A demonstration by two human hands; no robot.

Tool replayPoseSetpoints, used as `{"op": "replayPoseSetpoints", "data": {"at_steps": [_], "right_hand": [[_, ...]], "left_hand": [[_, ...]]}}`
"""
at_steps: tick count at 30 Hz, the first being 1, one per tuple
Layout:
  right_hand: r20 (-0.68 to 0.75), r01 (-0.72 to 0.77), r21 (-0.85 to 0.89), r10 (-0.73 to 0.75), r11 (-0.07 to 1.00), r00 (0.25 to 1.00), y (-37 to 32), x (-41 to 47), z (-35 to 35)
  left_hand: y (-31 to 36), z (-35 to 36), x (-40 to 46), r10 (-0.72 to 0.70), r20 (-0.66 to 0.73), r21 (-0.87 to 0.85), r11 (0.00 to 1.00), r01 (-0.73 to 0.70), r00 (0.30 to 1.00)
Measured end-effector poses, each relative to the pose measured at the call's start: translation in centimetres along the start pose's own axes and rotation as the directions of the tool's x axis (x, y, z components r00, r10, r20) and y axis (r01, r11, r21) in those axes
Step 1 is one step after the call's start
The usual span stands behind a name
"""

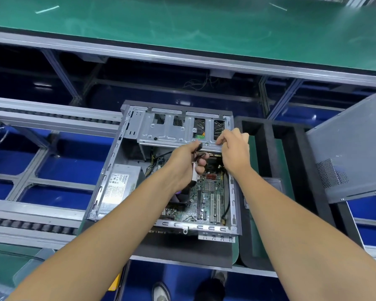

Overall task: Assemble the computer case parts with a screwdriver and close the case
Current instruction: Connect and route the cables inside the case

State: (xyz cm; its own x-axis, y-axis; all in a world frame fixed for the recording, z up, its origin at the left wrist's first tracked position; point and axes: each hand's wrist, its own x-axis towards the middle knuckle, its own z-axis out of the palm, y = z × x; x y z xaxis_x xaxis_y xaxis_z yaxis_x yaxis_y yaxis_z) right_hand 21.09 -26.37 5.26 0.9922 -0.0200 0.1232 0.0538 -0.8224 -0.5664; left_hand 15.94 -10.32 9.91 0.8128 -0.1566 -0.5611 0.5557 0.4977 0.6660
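Note:
An open computer case (109, 170) lies on its side in front of me, with the motherboard (208, 198) and a silver power supply (119, 183) showing inside. A metal drive cage (169, 129) spans its far end. My left hand (187, 166) grips a bundle of cables with a white connector (194, 173) over the board. My right hand (234, 148) pinches the near right edge of the drive cage. The grey side panel (352, 153) leans at the right. No screwdriver is in view.
The case rests on a black foam pad (182, 253) beside a black foam tray (269, 148). Roller conveyor rails (41, 118) run at the left. A green bench top (182, 25) spans the back. My shoes show below.

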Motion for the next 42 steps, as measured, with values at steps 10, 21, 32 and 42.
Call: {"op": "replayPoseSetpoints", "data": {"at_steps": [10,21,32,42], "right_hand": [[-0.008,-0.011,0.001,0.012,1.0,1.0,0.2,0.2,0.4],[-0.027,-0.016,-0.03,0.016,0.999,1.0,0.4,0.4,0.8],[0.003,-0.026,-0.045,0.026,0.999,1.0,-0.1,0.3,0.3],[0.005,0.013,0.009,-0.013,1.0,1.0,0.0,0.1,0.0]], "left_hand": [[-0.7,-4.2,-0.4,0.202,0.338,0.459,0.817,-0.348,0.919],[-3.1,-5.0,0.8,0.26,0.233,0.651,0.675,-0.349,0.937],[-3.1,-4.2,-0.1,0.028,0.342,-0.007,1.0,-0.028,0.939],[-4.1,-0.3,-2.2,0.214,0.458,0.115,0.948,-0.296,0.863]]}}
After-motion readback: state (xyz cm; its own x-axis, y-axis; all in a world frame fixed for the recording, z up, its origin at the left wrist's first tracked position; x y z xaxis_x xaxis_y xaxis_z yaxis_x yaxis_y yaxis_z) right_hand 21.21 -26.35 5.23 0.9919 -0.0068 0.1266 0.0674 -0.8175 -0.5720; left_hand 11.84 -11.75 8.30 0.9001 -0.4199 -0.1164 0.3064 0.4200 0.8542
